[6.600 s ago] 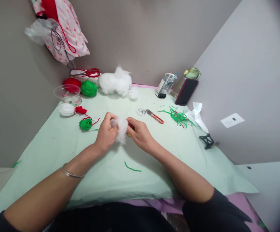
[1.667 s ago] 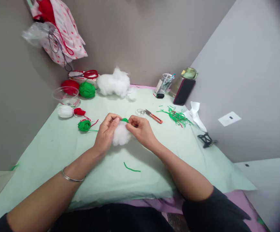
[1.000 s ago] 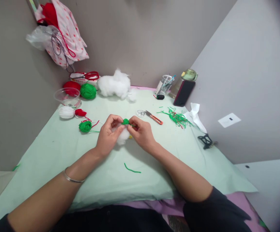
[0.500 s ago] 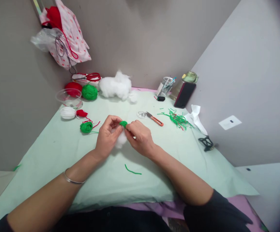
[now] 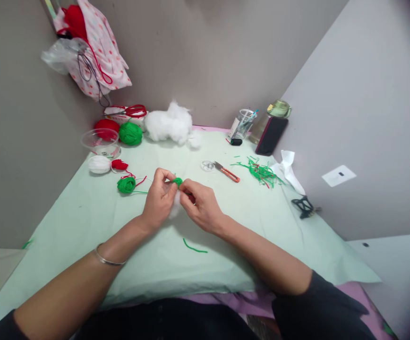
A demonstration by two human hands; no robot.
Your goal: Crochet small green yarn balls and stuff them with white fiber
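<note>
A small green crocheted piece (image 5: 177,182) is pinched between the thumb and fingers of my left hand (image 5: 158,198). My right hand (image 5: 201,205) is closed at the right edge of the same piece, fingertips against it. A dark reddish bit of something shows in its curled fingers, too small to name. Behind and below the fingers lies a tuft of white stuffing (image 5: 175,208), partly hidden by my hands. A strand of green yarn runs from the left hand to a small green yarn ball (image 5: 126,184). A cut piece of green yarn (image 5: 195,246) lies nearer to me.
Orange thread snips (image 5: 227,172) lie beside a small clear round case (image 5: 208,165). Green yarn scraps (image 5: 261,172) are heaped at right, near a phone (image 5: 272,136). White stuffing (image 5: 169,124), a clear tub (image 5: 100,141) and a white yarn ball (image 5: 99,164) stand further back.
Both hands have shifted slightly left with the green piece. The right hand has turned a little, and less of the white stuffing shows beneath the hands.
</note>
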